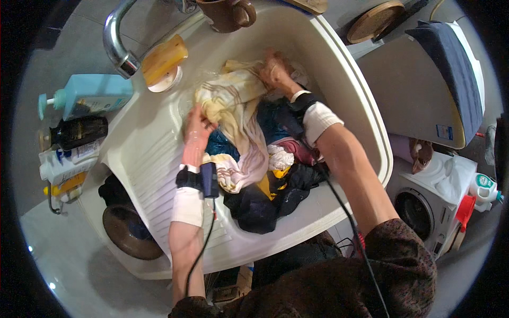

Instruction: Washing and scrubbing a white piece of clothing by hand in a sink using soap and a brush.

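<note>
A wet cream and yellow striped cloth (238,91) lies bunched across the white laundry sink (338,71). My left hand (197,131) touches its left edge with the fingers partly curled; whether it grips the fabric is unclear. At the cloth's upper right end is my right hand (276,71), blurred, its fingertips partly hidden. Dark blue fabric (274,119), a maroon cloth (298,150), a white lacy cloth (280,158) and black garments (254,210) with yellow parts sit nearer my body. Both wrists wear white cuffs and black straps with cables.
A chrome faucet (119,43) and a yellow soap bar (165,59) on a small dish are at the upper left. A brown mug (226,14) stands on the far rim. Bottles, including a blue pump bottle (95,95), line the left; a brown basin (131,234) sits below the ribbed washboard (155,175).
</note>
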The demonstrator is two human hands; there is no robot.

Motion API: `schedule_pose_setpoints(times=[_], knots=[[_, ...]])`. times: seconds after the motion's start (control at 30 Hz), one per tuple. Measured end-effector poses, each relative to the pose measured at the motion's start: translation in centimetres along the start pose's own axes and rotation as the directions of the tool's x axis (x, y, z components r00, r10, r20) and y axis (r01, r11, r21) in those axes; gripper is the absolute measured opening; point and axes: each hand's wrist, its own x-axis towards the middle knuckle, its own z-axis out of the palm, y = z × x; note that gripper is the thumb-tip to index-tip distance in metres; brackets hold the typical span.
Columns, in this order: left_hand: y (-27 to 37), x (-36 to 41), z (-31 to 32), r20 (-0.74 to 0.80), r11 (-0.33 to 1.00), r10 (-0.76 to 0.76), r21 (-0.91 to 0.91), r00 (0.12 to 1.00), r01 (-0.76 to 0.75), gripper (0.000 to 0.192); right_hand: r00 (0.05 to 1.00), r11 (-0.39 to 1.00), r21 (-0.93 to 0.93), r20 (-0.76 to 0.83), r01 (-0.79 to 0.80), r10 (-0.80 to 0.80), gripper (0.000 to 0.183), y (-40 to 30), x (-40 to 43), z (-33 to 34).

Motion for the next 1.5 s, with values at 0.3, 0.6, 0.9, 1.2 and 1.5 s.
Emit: schedule_pose_setpoints(times=[0.3, 0.6, 0.9, 1.2, 1.5], knots=[[0.8, -1.3, -5.1, -0.173, 0.672, 0.131, 0.74, 0.976, 0.04, 0.027, 0.962, 0.959, -0.081, 0.032, 0.273, -0.271, 0.054, -11.6, 0.2, -9.7], [4.8, -10.9, -3.9, 0.141, 0.454, 0.548, 0.778, 0.825, -0.434, 0.02, 0.867, 0.548, 0.773, 0.472, -0.321, -0.159, 0.033, -11.3, 2.1, -21.5], [16.5, -23.8, 2.7, 0.404, 0.104, 0.768, 0.688, 0.497, -0.719, 0.023, 0.99, 0.552, 0.834, 0.095, -0.023, -0.101, 0.028, -9.6, 5.5, -40.1], [31.4, -30.8, 7.7, 0.584, -0.399, 0.809, 0.631, 0.069, -0.666, 0.021, 0.978, 0.488, 0.852, -0.206, 0.19, -0.021, 0.013, -11.5, 10.5, -57.8], [24.4, -22.0, 8.5, 0.796, -0.7, 0.592, 0.586, 0.129, -0.408, 0.021, 0.978, 0.903, 0.382, -0.019, 0.197, -0.206, 0.028, -4.4, 8.6, -46.8]])
